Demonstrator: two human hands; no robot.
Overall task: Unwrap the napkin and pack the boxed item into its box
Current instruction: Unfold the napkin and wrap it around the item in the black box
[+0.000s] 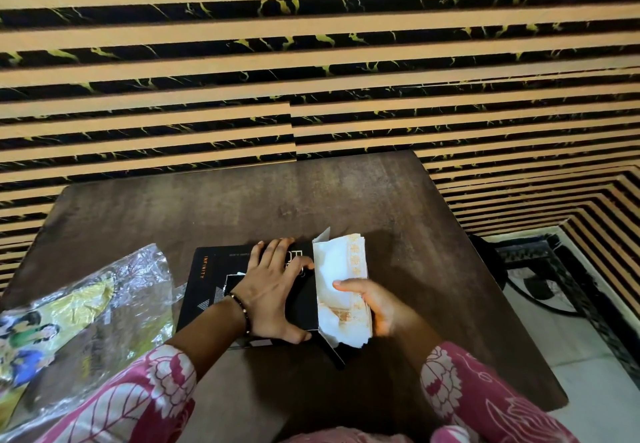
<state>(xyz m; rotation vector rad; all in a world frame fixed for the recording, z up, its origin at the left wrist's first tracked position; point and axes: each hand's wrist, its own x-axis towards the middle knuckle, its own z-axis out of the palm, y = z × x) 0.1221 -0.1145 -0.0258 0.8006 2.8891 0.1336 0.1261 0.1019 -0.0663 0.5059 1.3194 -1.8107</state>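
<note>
Left hand pressing flat, fingers spread, atop the black box lying on the brown table; right hand gripping the folded white napkin at the box's right end; crinkled plastic bag lying left of the box.

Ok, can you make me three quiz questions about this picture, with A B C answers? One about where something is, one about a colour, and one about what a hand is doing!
1. Where is the shiny plastic wrapper?
A. left of the black box
B. on top of the box
C. on the floor

2. What colour is the table?
A. white
B. dark brown
C. blue

3. What is the right hand doing?
A. lying flat and holding nothing
B. holding the white folded napkin
C. pointing at the wall

Answers:
1 A, it lies at the table's left edge beside the box.
2 B, the bare top looks dark brown.
3 B, its fingers curl round the napkin at the box's open end, while the left hand rests on the box.
</note>
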